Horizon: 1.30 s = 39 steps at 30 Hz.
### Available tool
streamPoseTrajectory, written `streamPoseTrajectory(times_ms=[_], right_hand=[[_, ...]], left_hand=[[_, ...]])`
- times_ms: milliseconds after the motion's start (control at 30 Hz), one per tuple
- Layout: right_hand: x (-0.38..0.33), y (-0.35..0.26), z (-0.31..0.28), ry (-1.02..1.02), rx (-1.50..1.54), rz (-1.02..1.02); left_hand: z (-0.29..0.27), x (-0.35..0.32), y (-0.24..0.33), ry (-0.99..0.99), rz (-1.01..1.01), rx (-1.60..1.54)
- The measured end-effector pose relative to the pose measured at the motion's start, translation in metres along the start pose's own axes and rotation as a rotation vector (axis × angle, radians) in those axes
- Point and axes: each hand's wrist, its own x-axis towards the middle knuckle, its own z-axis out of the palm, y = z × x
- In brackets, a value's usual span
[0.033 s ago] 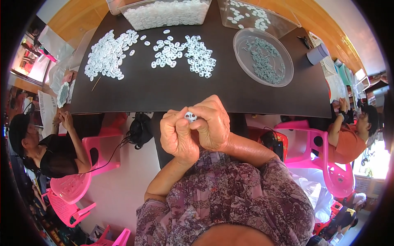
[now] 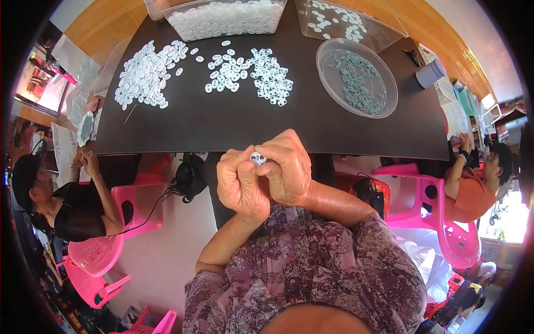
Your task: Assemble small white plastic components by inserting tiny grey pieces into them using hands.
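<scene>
Here, a small, rounded white piece [image 2: 258, 162], dark-holed, pinched in fingertips of left hand [image 2: 240, 183], right hand [image 2: 289, 170].

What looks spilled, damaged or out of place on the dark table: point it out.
Nothing looks plainly spilled or damaged. Mildly odd: a thin brown stick lies alone beside the leftmost pile of white pieces, unlike anything around it.
</scene>
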Motion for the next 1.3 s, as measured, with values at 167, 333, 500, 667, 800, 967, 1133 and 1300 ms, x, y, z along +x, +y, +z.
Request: streamPoseTrajectory(times_ms=[167,333,500,667,800,967,1133,1300], right_hand=[[-0.001,0.002,0.003,-0.011,0.004,-0.01],[-0.007,0.007,0.008,0.002,0.015,-0.003],[-0.008,0.007,0.01,-0.011,0.007,0.034],[-0.01,0.012,0.003,-0.016,-0.005,0.043],[-0.006,0.011,-0.001,-0.03,0.005,0.05],[-0.008,0.015,-0.002,-0.044,0.018,0.106],[-0.002,0.017,-0.011,-0.042,-0.013,0.093],[0.012,0.042,-0.031,-0.065,-0.106,0.119]], left_hand=[[0.001,0.001,0.002,-0.019,0.003,0.055],[0.0,0.0,-0.005,-0.016,0.02,0.095],[-0.002,-0.003,-0.014,0.013,0.002,0.102],[-0.006,-0.005,-0.018,-0.04,-0.109,0.017],[-0.001,0.001,-0.012,-0.041,-0.117,-0.006],[-0.001,0.003,-0.015,-0.057,-0.135,0.019],[0.002,0.005,-0.013,-0.082,-0.242,0.073],[-0.003,0.006,-0.024,-0.059,-0.417,0.034]])
